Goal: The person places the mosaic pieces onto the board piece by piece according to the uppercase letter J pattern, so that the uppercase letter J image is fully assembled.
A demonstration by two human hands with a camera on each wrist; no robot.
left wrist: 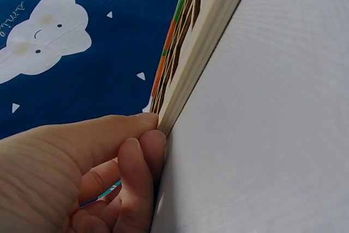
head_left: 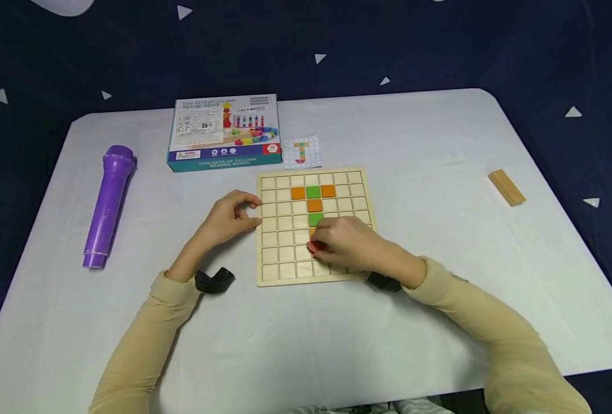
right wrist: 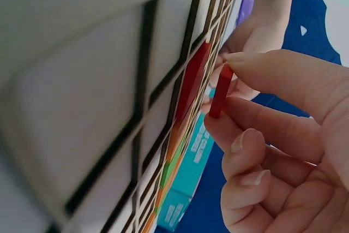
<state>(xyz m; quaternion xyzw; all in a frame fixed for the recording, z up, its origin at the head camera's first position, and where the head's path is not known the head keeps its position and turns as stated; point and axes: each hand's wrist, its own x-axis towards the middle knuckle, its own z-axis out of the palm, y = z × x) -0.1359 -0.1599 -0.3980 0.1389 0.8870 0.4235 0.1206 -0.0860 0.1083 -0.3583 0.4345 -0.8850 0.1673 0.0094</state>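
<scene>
A wooden grid board (head_left: 283,283) lies flat on the table. Orange and green square tiles sit in it, among them a green tile (head_left: 313,192) and an orange tile (head_left: 314,205). My right hand (head_left: 355,244) pinches a red tile (right wrist: 221,91) between thumb and fingers, above the lower middle cells. Another red piece (right wrist: 192,80) lies on the board in the right wrist view; my hand mostly hides that area from the head view. My left hand (head_left: 228,217) touches the board's left edge with thumb and fingertips.
Behind the board lies a card (head_left: 302,152) printed with a coloured J pattern, next to a bead-set box (head_left: 225,132). A purple microphone-shaped tube (head_left: 107,207) lies at the left, a small brown block (head_left: 507,187) at the right.
</scene>
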